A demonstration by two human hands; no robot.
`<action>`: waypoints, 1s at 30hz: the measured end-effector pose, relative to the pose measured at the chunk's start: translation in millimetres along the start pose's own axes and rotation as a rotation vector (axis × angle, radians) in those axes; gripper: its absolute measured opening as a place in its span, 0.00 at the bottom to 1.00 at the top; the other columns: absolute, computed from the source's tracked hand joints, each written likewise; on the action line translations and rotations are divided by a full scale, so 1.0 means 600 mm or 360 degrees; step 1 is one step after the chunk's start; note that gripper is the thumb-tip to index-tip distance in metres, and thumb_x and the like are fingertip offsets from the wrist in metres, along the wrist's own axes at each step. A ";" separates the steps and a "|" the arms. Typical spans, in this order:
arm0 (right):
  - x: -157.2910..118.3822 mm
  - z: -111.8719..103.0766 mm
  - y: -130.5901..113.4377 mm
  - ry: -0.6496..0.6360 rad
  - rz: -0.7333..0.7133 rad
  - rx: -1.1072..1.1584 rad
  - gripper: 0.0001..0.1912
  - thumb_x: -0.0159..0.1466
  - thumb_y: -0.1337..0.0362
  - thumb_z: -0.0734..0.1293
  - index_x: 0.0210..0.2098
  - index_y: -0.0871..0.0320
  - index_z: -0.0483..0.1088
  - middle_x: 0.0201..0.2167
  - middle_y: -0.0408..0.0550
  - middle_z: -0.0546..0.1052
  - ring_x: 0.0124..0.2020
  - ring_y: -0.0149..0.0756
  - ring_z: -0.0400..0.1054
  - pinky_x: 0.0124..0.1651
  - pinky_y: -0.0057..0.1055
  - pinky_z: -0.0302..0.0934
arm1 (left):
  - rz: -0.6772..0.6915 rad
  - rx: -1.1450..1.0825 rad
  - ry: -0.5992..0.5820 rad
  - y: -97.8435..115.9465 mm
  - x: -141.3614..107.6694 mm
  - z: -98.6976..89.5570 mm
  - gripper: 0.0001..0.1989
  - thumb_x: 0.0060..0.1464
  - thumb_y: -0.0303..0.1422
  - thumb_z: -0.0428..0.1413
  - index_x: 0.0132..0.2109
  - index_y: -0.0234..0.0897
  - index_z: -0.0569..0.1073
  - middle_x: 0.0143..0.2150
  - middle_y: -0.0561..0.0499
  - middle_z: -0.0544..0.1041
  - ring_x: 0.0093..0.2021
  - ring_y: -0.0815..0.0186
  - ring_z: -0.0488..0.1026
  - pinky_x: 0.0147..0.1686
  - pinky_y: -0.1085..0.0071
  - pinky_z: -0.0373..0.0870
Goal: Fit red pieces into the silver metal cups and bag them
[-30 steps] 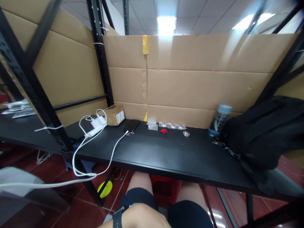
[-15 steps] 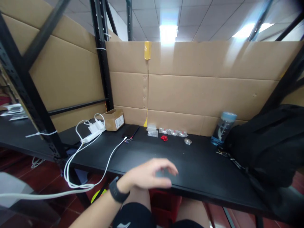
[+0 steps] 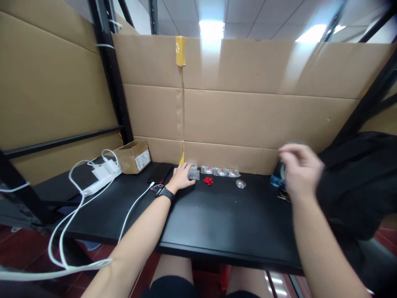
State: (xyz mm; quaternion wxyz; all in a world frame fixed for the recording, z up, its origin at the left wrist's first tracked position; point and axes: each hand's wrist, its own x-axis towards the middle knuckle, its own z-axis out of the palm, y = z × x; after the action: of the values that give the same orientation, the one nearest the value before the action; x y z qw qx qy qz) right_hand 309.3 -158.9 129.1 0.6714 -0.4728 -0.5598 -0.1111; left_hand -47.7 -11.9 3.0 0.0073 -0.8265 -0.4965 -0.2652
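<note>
My left hand (image 3: 181,178) reaches to the back of the black table, its thumb and fingers closed around the left side of a small stack of clear plastic packets (image 3: 194,174). Small red pieces (image 3: 208,181) lie in a pile to its right. Behind them is a row of clear sachets (image 3: 221,171) with round contents, and a round clear piece (image 3: 240,183) lies apart on the right. My right hand (image 3: 300,169) is raised at the right, blurred by motion, its fingers curled. It covers most of a blue bottle (image 3: 276,181); whether it holds anything is not visible.
A dark phone (image 3: 160,171) with a white cable lies left of my left hand. Further left are an open cardboard box (image 3: 133,157) and a white power strip (image 3: 104,178). A black bag (image 3: 356,182) fills the right end. Cardboard panels (image 3: 223,116) stand behind the table.
My left hand has moved from the table's front edge forward to the packets. My right hand has come into view at the right, in front of the bottle. The camera view has shifted slightly.
</note>
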 end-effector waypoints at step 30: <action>-0.110 0.096 0.242 -0.0809 0.0219 -0.0257 0.09 0.59 0.62 0.64 0.34 0.56 0.76 0.36 0.50 0.77 0.33 0.39 0.69 0.43 0.38 0.66 | -0.0701 0.0303 0.0109 -0.019 0.035 0.006 0.19 0.64 0.46 0.49 0.35 0.39 0.75 0.44 0.40 0.81 0.51 0.47 0.73 0.48 0.55 0.65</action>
State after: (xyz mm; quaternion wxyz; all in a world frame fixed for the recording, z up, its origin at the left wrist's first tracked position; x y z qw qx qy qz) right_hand 347.7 -63.8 -6.0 0.4754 -0.5744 -0.6662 0.0126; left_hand -48.1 12.1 6.3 0.0440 -0.6843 -0.6870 -0.2404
